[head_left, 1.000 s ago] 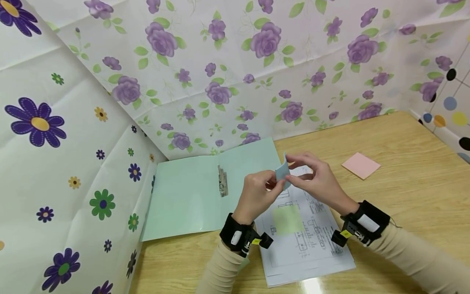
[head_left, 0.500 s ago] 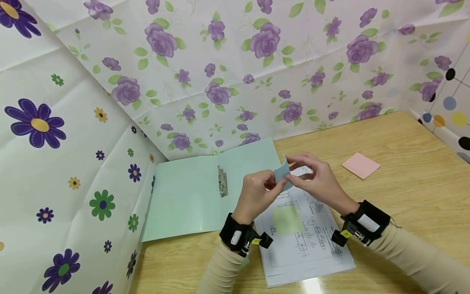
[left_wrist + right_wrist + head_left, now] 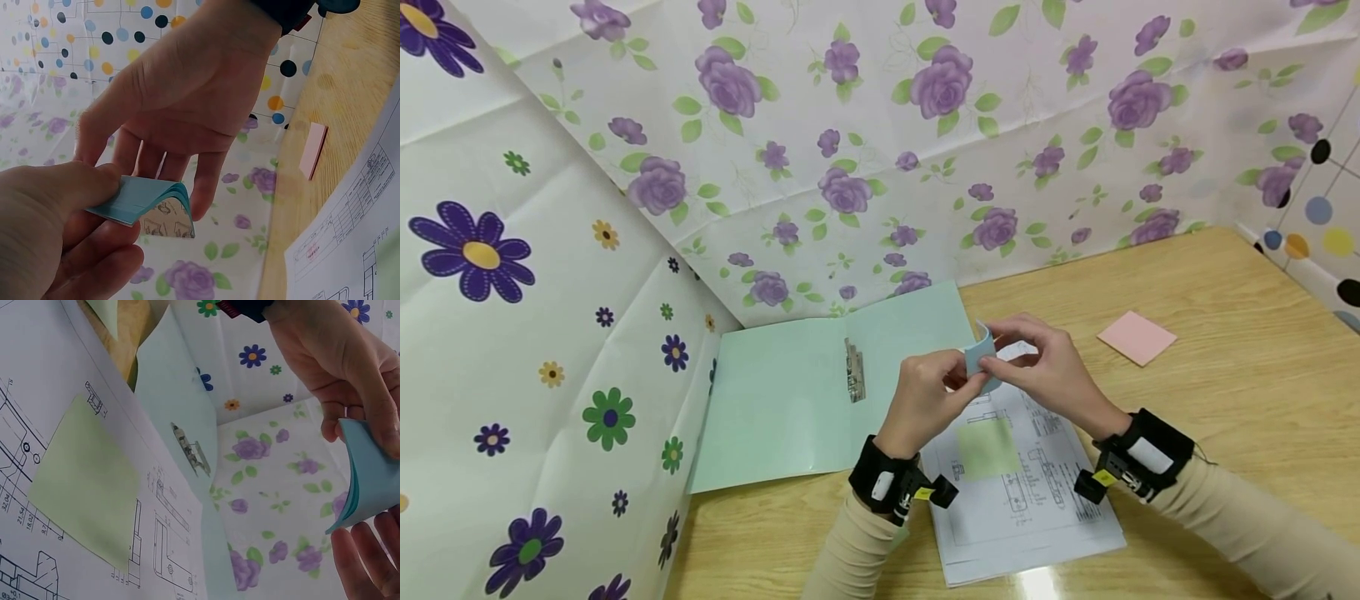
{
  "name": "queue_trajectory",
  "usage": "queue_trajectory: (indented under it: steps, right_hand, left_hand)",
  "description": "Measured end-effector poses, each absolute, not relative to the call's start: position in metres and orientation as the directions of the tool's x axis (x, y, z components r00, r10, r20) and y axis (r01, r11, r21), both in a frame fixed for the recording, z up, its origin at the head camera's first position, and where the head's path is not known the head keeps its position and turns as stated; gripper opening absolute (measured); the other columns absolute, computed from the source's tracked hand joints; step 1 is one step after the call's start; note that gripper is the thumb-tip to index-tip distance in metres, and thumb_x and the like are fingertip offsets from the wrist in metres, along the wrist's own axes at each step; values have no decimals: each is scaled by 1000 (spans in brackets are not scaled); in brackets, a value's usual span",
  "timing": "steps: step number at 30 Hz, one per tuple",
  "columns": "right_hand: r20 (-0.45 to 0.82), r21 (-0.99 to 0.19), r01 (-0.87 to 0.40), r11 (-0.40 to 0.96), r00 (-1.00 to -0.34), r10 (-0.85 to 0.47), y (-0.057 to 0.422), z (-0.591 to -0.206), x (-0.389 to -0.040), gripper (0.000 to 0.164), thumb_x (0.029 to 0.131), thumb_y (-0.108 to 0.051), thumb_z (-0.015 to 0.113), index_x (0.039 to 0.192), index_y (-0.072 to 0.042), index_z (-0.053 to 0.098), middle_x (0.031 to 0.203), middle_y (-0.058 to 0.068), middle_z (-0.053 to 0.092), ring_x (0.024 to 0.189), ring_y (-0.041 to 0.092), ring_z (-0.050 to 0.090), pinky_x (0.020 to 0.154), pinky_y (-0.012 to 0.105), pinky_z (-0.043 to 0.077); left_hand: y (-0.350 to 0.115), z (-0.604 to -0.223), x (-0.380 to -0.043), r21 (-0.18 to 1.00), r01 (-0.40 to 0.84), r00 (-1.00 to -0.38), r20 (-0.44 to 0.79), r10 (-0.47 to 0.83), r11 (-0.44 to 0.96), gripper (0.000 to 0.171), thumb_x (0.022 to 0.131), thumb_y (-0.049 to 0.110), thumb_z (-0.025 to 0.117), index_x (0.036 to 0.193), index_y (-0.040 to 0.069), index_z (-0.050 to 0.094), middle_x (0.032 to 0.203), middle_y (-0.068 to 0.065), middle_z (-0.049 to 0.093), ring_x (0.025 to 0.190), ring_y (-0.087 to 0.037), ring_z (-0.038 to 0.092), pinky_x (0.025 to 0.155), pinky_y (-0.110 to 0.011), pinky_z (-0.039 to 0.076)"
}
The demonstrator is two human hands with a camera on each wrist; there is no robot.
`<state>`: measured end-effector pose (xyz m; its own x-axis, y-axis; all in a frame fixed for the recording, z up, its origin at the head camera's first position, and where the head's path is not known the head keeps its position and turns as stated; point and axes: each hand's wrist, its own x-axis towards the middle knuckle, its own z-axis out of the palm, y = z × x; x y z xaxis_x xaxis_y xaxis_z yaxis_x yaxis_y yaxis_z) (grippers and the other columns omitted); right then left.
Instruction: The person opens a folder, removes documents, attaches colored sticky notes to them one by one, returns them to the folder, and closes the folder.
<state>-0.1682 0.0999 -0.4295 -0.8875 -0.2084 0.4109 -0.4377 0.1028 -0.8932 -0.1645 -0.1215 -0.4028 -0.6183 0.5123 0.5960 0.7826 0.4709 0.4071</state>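
A pad of blue sticky notes point(image 3: 976, 353) is held up over a stack of printed drawings point(image 3: 1030, 533). My left hand point(image 3: 925, 387) pinches its left side between thumb and fingers. The thumb and fingers of my right hand point(image 3: 1051, 362) grip the right part. Between the hands the pad point(image 3: 149, 197) bends into a curve, its sheets fanning at the edge, and a patterned backing shows underneath in the left wrist view. On the top drawing below lies a pale green sticky note point(image 3: 988, 448).
A mint-green folder point(image 3: 767, 408) with a metal clip point(image 3: 855, 372) lies spread at the left, against the flowered back wall. To the right is a pink sticky-note pad point(image 3: 1137, 337) on the wooden table point(image 3: 1240, 375). Something green point(image 3: 898, 537) peeks out beside the left forearm.
The blue pad is curved more strongly and its upper corner has dropped slightly. My right hand has shifted a little to the left; the left hand has hardly moved.
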Motion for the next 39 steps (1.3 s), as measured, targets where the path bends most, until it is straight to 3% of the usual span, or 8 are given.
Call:
queue_trajectory:
  steps: [7,15,28,33,35,39]
  right_hand:
    - [450,-871,-481,104,-864,-224,100,-428,-169,29,104,-3,79,133,-2,79,116,-13,73,107,0,73,84,22,65]
    - [436,-869,-463,176,-884,-172,108,-430,-173,21,106,-6,77,126,-10,84,116,-5,78,105,-2,73,82,20,63]
    - [406,-884,-431,180,-900,-161,114,-428,-171,33,106,-9,77,139,-7,77,123,4,80,110,-4,73,87,19,62]
    - [397,-893,-416,171,-908,-135,118,-423,-170,42,105,-8,78,147,-6,71,126,-19,75,114,-6,72,89,15,61]
    - [396,-896,-414,160,-909,-132,120,-422,-170,44,105,-7,78,148,-5,70,127,-23,73,115,-6,71,89,14,61]
    - [393,-902,-411,135,-909,-141,119,-421,-170,49,104,-6,78,151,-5,67,135,-7,72,117,-5,71,91,15,62]
  left_hand:
    - [-123,-404,-165,413,774,-630,586,510,480,28,99,9,86,79,7,66,71,-7,70,69,-17,75,71,-17,59]
    - [-125,-399,-162,437,768,-638,587,498,468,25,98,8,87,83,5,67,77,-10,75,71,-19,77,72,-14,60]
    - [-129,-400,-165,436,740,-663,596,452,512,22,99,9,86,86,2,70,83,-13,80,73,-21,80,72,-18,63]
    - [-137,-404,-168,430,693,-696,609,380,579,25,98,9,87,83,4,69,81,-12,79,71,-20,78,72,-22,64]
    - [-139,-405,-170,431,684,-700,613,365,588,27,98,10,88,80,4,67,79,-11,78,70,-20,77,71,-23,64]
    - [-139,-405,-170,422,696,-689,620,375,582,28,99,10,87,80,4,66,78,-12,76,70,-21,77,72,-23,64]
